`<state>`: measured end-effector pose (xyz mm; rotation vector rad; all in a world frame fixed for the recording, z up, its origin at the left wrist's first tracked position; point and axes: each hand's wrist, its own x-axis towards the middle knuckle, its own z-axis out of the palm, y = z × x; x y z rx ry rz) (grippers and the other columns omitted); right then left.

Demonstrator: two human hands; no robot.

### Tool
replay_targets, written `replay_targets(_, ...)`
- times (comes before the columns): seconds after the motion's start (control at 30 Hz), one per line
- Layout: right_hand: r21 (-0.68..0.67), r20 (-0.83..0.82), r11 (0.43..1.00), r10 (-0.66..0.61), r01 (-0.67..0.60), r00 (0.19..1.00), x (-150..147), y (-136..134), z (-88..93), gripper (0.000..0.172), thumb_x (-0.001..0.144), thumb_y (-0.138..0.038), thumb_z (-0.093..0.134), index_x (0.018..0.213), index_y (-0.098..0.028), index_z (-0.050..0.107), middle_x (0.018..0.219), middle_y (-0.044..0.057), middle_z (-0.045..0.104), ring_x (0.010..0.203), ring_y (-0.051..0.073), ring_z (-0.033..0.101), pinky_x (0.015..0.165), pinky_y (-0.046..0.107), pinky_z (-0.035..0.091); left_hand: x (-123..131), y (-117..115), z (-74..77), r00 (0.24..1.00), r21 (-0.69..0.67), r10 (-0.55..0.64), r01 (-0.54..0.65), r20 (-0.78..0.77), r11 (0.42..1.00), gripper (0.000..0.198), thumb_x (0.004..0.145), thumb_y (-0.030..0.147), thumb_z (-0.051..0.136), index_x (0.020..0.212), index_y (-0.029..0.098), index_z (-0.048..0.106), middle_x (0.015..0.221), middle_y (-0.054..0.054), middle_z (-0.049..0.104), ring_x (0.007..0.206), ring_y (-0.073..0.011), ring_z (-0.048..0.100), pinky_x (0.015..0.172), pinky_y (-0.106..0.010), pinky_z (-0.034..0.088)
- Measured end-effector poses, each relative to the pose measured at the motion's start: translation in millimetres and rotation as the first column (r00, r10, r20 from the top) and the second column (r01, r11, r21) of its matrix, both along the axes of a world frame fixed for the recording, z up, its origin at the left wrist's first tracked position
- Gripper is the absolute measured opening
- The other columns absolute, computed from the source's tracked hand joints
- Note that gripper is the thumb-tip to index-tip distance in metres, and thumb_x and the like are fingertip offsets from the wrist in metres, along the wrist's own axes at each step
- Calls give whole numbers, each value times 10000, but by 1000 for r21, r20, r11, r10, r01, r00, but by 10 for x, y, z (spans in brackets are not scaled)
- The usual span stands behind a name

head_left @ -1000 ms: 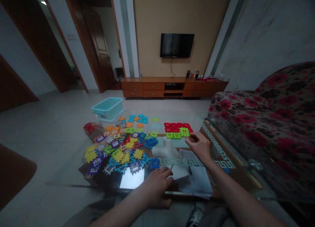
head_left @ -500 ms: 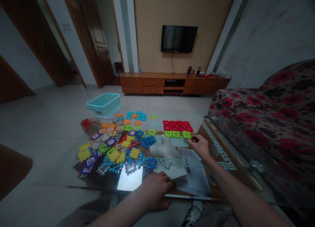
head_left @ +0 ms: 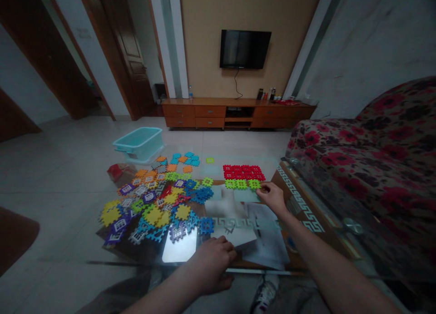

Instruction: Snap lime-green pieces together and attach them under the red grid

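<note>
My right hand (head_left: 272, 198) has its thumb and fingers closed on the right side of a lime-green interlocking tile (head_left: 255, 184). That tile lies beside a pair of joined lime-green tiles (head_left: 236, 184), right up against them. Directly behind this row is a block of joined red window tiles (head_left: 243, 172). My left hand (head_left: 218, 257) rests at the near edge of the glass table, fingers stretched forward and holding nothing. A blue tile (head_left: 206, 225) lies a little beyond it. A single lime-green tile (head_left: 210, 160) sits apart near the far side.
A heap of mixed tiles (head_left: 153, 214) covers the table's left part. Paper sheets (head_left: 267, 246) show beneath the glass, with a white rectangle (head_left: 180, 246) near the left wrist. A turquoise tub (head_left: 139, 144) stands beyond at left, a flowered sofa (head_left: 340, 146) at right.
The lime-green tile in my right hand has moved left, closing the gap to the joined pair. My left hand stays at the table edge. The whole view has shifted slightly.
</note>
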<state>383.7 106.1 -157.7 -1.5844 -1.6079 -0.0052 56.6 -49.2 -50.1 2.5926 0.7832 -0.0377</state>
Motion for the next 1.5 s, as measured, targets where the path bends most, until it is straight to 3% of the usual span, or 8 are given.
replay_targets(0.73, -48, 18, 999, 13, -12, 1000, -62, 51, -11, 213, 707, -353, 612, 794, -198, 728, 834, 73, 747, 752, 226, 689, 745, 328, 539, 21, -18, 13, 1000, -10, 2, -2, -28, 1000, 305, 771, 343, 690, 1022, 215, 573, 1096, -75, 645, 1054, -275, 565, 899, -403, 523)
replay_targets(1.5, -86, 1, 996, 5, -4, 1000, -64, 68, -15, 229, 702, -374, 616, 782, -203, 745, 800, 65, 746, 698, 218, 686, 692, 325, 533, 21, -30, -14, 999, -2, -5, 5, -52, 1000, 341, 773, 379, 688, 1045, 220, 557, 1112, -76, 617, 1072, -279, 540, 907, -408, 522)
